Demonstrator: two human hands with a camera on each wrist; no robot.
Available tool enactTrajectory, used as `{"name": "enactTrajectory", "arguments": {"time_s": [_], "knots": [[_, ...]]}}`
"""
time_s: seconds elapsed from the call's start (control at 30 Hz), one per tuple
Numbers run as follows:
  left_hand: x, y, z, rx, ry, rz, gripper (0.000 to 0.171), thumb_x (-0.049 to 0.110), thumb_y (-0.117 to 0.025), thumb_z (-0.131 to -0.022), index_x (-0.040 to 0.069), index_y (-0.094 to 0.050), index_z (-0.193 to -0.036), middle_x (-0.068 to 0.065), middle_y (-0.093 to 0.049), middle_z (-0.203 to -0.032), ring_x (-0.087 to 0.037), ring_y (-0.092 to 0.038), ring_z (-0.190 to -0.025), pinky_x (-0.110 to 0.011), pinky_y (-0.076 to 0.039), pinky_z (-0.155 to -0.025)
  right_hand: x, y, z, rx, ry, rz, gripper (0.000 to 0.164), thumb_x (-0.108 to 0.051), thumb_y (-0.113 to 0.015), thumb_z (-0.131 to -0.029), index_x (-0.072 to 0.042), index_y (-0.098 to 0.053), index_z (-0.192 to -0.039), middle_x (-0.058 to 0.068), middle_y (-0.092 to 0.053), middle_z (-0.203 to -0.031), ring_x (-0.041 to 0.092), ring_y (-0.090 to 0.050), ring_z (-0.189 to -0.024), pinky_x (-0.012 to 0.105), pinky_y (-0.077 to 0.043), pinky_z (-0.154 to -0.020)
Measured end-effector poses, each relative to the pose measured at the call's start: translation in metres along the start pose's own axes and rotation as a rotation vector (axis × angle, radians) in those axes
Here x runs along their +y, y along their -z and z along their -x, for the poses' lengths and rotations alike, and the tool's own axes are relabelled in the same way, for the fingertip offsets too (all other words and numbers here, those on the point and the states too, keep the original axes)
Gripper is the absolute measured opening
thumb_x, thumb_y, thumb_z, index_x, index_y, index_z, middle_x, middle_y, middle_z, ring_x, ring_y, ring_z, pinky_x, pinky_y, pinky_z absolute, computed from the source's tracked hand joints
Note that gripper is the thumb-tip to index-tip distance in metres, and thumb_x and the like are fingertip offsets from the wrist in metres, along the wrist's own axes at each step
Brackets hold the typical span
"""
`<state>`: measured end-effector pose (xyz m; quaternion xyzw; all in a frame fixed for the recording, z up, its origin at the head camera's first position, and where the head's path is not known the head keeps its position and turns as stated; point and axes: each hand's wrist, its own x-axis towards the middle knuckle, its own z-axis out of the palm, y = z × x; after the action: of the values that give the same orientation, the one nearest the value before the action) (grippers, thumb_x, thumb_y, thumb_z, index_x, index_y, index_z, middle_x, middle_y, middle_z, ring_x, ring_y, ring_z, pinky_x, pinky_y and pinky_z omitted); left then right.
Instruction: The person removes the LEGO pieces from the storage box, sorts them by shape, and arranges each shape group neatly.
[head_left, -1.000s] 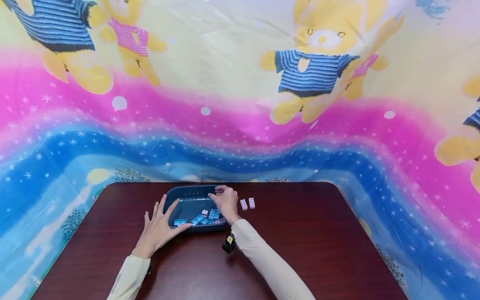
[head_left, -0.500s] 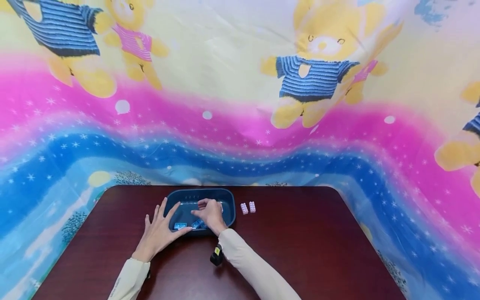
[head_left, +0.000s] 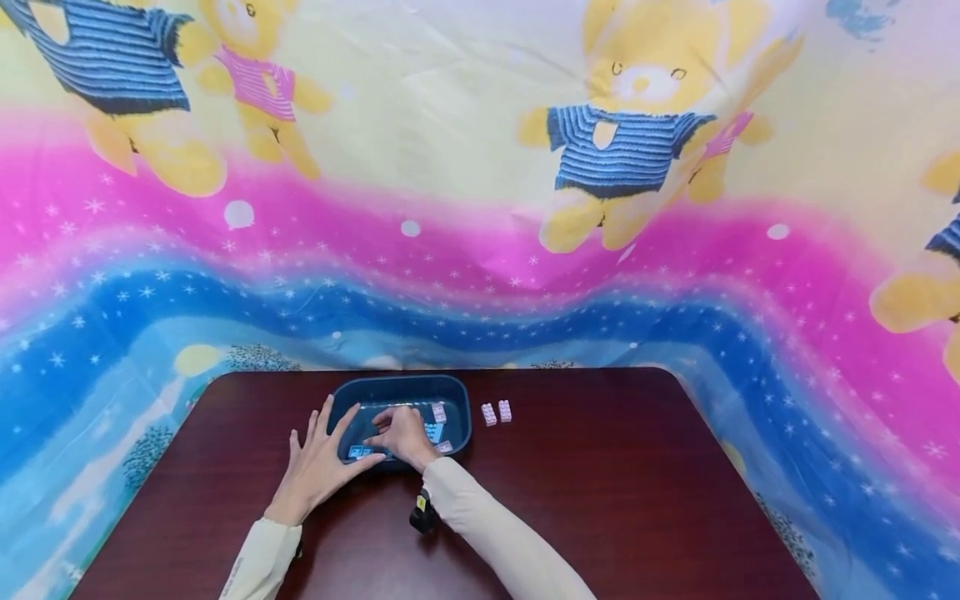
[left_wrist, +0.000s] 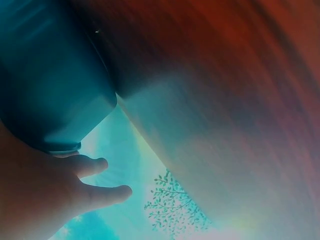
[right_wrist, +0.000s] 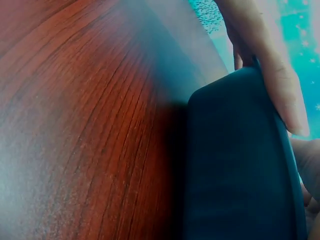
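Note:
A dark blue-grey plastic tray [head_left: 461, 389] on the table contains several blue and pink toy building bricks. My left hand [head_left: 318, 458] spreads over the tray's left end, its thumb along the near rim and its other fingers splayed by the left side. Inside the tray is my right hand [head_left: 405, 433], thumb and fingers apart, fingertips close to a blue brick [head_left: 356, 451] at the left. A pink brick [head_left: 438, 412] and another blue brick [head_left: 433, 432] show to the right of this hand. Its palm hides the tray's middle.
Two pale pink bricks [head_left: 489, 413] stand side by side on the brown wooden table [head_left: 600, 475], just right of the tray. Behind the table's far edge hangs a cloth [head_left: 480, 250] printed with bears.
My right hand has moved left from the tray's right end to its middle, uncovering a pink brick at the right. My left hand stays at the left rim.

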<state>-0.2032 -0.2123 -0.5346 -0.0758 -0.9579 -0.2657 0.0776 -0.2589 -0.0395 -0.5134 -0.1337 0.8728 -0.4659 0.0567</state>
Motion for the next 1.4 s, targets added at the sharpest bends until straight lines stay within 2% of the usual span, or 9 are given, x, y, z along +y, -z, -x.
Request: {"name": "enactTrajectory", "arguments": {"time_s": [0.2, 0.57, 0.8, 1.07, 1.17, 1.4], "knots": [[-0.001, 0.0, 0.002, 0.005, -0.006, -0.011, 0.103, 0.071, -0.074, -0.086, 0.015, -0.039, -0.165, -0.026, -0.01, -0.174, -0.062, -0.016, -0.152, -0.087, -0.008, -0.111, -0.002, -0.008, -0.001, -0.045, 0.012, 0.12, 0.027, -0.013, -0.094, -0.081, -0.005, -0.083, -0.103, 0.003, -0.078, -0.089, 0.005, -0.07, -0.078, 0.021, -0.059, -0.072], [-0.002, -0.001, 0.003, -0.007, 0.002, -0.002, 0.1, 0.069, -0.074, -0.088, 0.016, -0.039, -0.165, -0.025, -0.007, -0.174, -0.06, -0.015, -0.153, -0.087, -0.008, -0.111, -0.003, -0.012, -0.005, -0.131, -0.002, 0.179, 0.019, -0.014, -0.095, -0.08, -0.007, -0.084, -0.094, -0.005, -0.076, -0.082, 0.004, -0.068, -0.078, 0.02, -0.056, -0.074], [-0.002, 0.0, 0.002, -0.001, -0.005, -0.005, 0.099, 0.069, -0.074, -0.088, 0.016, -0.04, -0.165, -0.026, -0.007, -0.174, -0.06, -0.014, -0.153, -0.087, -0.008, -0.11, -0.004, -0.012, -0.007, -0.201, -0.044, 0.125, 0.011, -0.007, -0.092, -0.083, -0.006, -0.083, -0.09, -0.004, -0.073, -0.073, 0.005, -0.066, -0.068, 0.02, -0.056, -0.07], [-0.003, -0.001, 0.0, 0.008, -0.014, -0.024, 0.099, 0.069, -0.073, -0.088, 0.017, -0.039, -0.165, -0.026, -0.009, -0.174, -0.062, -0.017, -0.152, -0.087, -0.01, -0.11, -0.005, -0.01, -0.011, -0.242, -0.029, 0.119, 0.009, -0.005, -0.09, -0.084, -0.005, -0.083, -0.089, -0.003, -0.075, -0.072, 0.005, -0.066, -0.068, 0.019, -0.056, -0.069], [-0.003, -0.001, 0.0, 0.005, -0.014, -0.024, 0.099, 0.069, -0.073, -0.088, 0.017, -0.039, -0.165, -0.026, -0.009, -0.174, -0.061, -0.017, -0.152, -0.087, -0.009, -0.11, -0.004, -0.008, -0.01, -0.247, -0.013, 0.118, 0.007, -0.007, -0.09, -0.085, -0.005, -0.084, -0.089, -0.002, -0.075, -0.072, 0.005, -0.068, -0.069, 0.019, -0.056, -0.07], [-0.001, 0.0, 0.0, -0.002, -0.008, -0.011, 0.1, 0.07, -0.073, -0.088, 0.016, -0.038, -0.165, -0.025, -0.007, -0.174, -0.061, -0.015, -0.153, -0.087, -0.008, -0.111, -0.002, -0.006, -0.01, -0.257, 0.072, 0.154, 0.008, -0.016, -0.083, -0.094, -0.01, -0.087, -0.089, -0.006, -0.078, -0.081, 0.004, -0.068, -0.084, 0.018, -0.053, -0.076]]}}
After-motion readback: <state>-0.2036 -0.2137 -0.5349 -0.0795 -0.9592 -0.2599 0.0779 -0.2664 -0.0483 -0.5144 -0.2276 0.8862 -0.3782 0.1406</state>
